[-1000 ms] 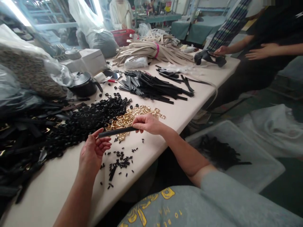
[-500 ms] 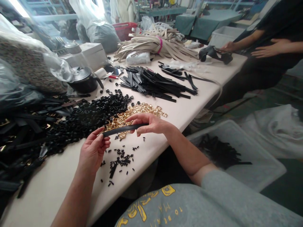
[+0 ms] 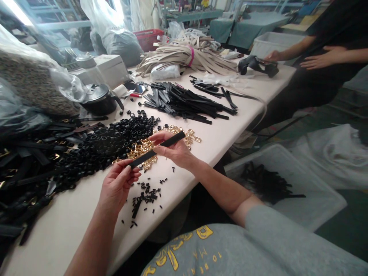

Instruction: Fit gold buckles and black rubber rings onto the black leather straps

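Observation:
A short black strap (image 3: 146, 156), flat and leather-like, is held slantwise above the table between both hands. My left hand (image 3: 120, 180) pinches its lower left end between thumb and fingers. Farther up the strap, my right hand (image 3: 175, 151) grips it with the thumb on top and the fingers behind, and the strap's far end sticks out past them. Behind the hands lies a heap of gold metal buckles (image 3: 149, 147), partly hidden by them. Small black pieces (image 3: 148, 195) are scattered on the table below the strap.
Black loops (image 3: 115, 138) form a large pile at left, beside black straps with gold buckles (image 3: 25, 147). Farther back lie loose black strips (image 3: 184, 99) and a beige strap bundle (image 3: 186, 57). A white bin (image 3: 316, 191) stands at right. Another person's hands (image 3: 324, 59) are at the far end.
The strap has turned from nearly level, edge toward me, to a steeper slant with its flat face showing. My right hand has shifted left along it, and its grip has closed.

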A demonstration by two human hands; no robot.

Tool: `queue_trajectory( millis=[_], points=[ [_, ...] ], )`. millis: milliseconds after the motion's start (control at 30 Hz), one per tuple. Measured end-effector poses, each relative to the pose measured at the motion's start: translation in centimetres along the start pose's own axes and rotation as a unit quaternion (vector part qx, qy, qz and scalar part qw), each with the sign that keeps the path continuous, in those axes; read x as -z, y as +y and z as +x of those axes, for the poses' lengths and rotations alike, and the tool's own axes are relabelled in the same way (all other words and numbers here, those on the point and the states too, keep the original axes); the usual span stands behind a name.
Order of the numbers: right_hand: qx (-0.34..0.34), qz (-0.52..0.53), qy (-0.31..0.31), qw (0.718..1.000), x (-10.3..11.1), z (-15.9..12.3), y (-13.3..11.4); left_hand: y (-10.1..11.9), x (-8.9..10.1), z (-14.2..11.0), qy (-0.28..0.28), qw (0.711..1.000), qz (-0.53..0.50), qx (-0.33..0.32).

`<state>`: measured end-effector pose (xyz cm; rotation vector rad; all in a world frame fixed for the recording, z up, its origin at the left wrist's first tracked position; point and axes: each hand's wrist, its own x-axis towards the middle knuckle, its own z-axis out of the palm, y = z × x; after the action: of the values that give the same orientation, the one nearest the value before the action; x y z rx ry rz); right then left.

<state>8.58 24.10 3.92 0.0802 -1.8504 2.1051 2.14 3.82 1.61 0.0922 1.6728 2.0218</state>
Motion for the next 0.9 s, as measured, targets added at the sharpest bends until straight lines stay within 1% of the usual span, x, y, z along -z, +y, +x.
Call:
queue_trajectory(
  millis=[67, 100, 133, 167, 200, 233, 300, 367, 433, 500, 600, 767, 833, 900],
  points=[
    [0.026, -0.017, 0.003, 1.0, -1.2, -0.2, -0.3, -0.3, -0.2, -0.3, -0.027, 0.999, 0.03, -0.005],
    [0.034, -0.041, 0.001, 0.999, -1.5, -0.3, -0.6, -0.5, -0.2, -0.4, -0.034, 0.998, 0.051, -0.014],
    [0.04, -0.086, 0.0, 0.996, -1.6, -0.3, -1.0, -0.6, -0.2, -0.5, -0.038, 0.996, 0.07, -0.027],
    [0.045, -0.156, 0.001, 0.987, -1.4, -0.4, -1.5, -0.6, -0.1, -0.5, -0.04, 0.995, 0.082, -0.043],
    [0.047, -0.245, -0.001, 0.968, -1.1, -0.4, -2.0, -0.6, -0.1, -0.5, -0.043, 0.994, 0.083, -0.059],
    [0.045, -0.34, -0.001, 0.939, -0.8, -0.4, -2.5, -0.6, 0.0, -0.5, -0.049, 0.994, 0.072, -0.073],
    [0.034, -0.503, -0.018, 0.863, -0.2, -0.5, -2.9, -0.4, 0.2, -0.6, -0.066, 0.993, 0.029, -0.093],
    [0.019, -0.606, -0.059, 0.793, -0.2, -0.6, -2.7, -0.1, 0.3, -0.6, -0.078, 0.991, -0.003, -0.106],
    [0.009, -0.659, -0.106, 0.745, -0.6, -0.8, -2.1, 0.1, 0.3, -0.7, -0.077, 0.991, -0.008, -0.11],
    [0.003, -0.684, -0.131, 0.717, -1.1, -1.0, -1.6, 0.1, 0.2, -0.8, -0.069, 0.992, 0.004, -0.104],
    [0.004, -0.694, -0.146, 0.705, -1.8, -1.2, -1.2, -0.1, 0.0, -0.9, -0.058, 0.993, 0.037, -0.093],
    [0.012, -0.694, -0.158, 0.702, -2.3, -1.3, -0.8, -0.5, 0.1, -1.1, -0.043, 0.991, 0.084, -0.098],
    [0.017, -0.688, -0.16, 0.708, -2.3, -1.3, -0.6, -0.6, 0.1, -1.1, -0.036, 0.991, 0.09, -0.092],
    [0.033, -0.669, -0.165, 0.724, -2.1, -1.4, -0.4, -0.7, 0.1, -1.0, -0.028, 0.992, 0.093, -0.084]
  ],
)
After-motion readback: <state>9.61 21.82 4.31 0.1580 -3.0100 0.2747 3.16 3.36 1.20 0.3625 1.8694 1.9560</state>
